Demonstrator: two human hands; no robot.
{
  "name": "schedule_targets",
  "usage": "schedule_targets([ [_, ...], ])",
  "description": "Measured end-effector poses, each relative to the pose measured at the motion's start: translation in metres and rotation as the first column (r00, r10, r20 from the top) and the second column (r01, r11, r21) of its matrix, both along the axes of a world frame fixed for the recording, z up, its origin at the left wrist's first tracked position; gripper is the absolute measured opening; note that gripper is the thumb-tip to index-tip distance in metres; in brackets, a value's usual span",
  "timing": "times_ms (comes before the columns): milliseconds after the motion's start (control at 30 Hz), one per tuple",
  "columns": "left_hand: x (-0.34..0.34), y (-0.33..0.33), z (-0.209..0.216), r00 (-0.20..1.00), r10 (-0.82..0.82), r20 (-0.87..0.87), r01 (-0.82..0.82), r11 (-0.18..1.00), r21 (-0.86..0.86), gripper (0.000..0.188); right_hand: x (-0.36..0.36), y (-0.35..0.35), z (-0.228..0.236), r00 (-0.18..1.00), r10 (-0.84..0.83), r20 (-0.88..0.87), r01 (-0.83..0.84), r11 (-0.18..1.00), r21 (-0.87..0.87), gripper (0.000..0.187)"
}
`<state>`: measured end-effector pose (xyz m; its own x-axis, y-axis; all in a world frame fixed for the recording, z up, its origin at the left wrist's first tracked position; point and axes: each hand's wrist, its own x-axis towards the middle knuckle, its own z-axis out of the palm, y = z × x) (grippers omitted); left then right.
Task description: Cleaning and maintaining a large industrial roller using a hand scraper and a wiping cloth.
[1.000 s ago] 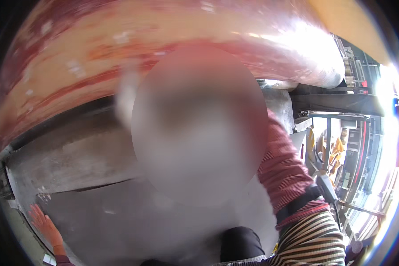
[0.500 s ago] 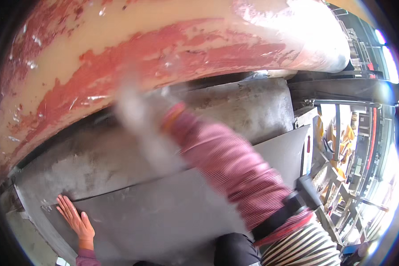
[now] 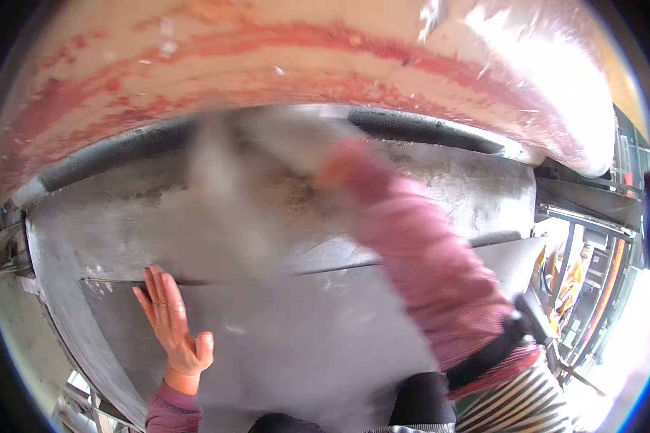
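My left hand (image 3: 172,325) lies with fingers extended on a grey sheet (image 3: 303,332), its fingertips reaching past the sheet's far edge. In front of the cream, rounded body with red smears (image 3: 267,65), my right hand (image 3: 296,148) is smeared by motion, so its fingers cannot be read. A whitish blur (image 3: 220,166) hangs at that hand; whether it is a cloth, a glove or something else is unclear. Beyond the grey sheet is a worn metal panel (image 3: 108,209), partly hidden by the right arm and the blur.
A dark roller-like bar (image 3: 426,126) runs between the rounded body and the panel. A dark metal beam (image 3: 588,198) juts out at the right. Past it are frames and yellow-orange material (image 3: 574,281). My knees (image 3: 419,400) are at the lower edge.
The view has shifted, so the panel and sheet show from a different angle. My left hand stays flat on the sheet; the right hand keeps moving in a blur near the rounded body.
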<state>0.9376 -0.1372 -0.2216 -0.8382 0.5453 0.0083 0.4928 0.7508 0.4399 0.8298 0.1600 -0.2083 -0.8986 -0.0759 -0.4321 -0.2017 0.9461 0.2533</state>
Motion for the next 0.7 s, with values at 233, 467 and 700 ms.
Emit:
schedule_targets([
  [233,-0.002,-0.050,0.014,0.996,0.003,0.086,-0.009,0.997,0.071,0.071,0.008,0.032,-0.033,0.985,-0.022,-0.169,-0.069,0.856,-0.512,0.039],
  [467,-0.020,-0.187,-0.002,0.988,0.117,-0.104,-0.146,0.930,-0.337,0.073,0.042,0.222,-0.062,0.977,0.017,-0.213,-0.054,0.984,-0.170,0.039],
  [700,-0.008,-0.193,0.004,0.988,0.104,0.110,-0.081,0.976,-0.200,0.078,-0.124,-0.149,-0.068,0.857,0.319,-0.404,-0.459,0.829,-0.319,0.039],
])
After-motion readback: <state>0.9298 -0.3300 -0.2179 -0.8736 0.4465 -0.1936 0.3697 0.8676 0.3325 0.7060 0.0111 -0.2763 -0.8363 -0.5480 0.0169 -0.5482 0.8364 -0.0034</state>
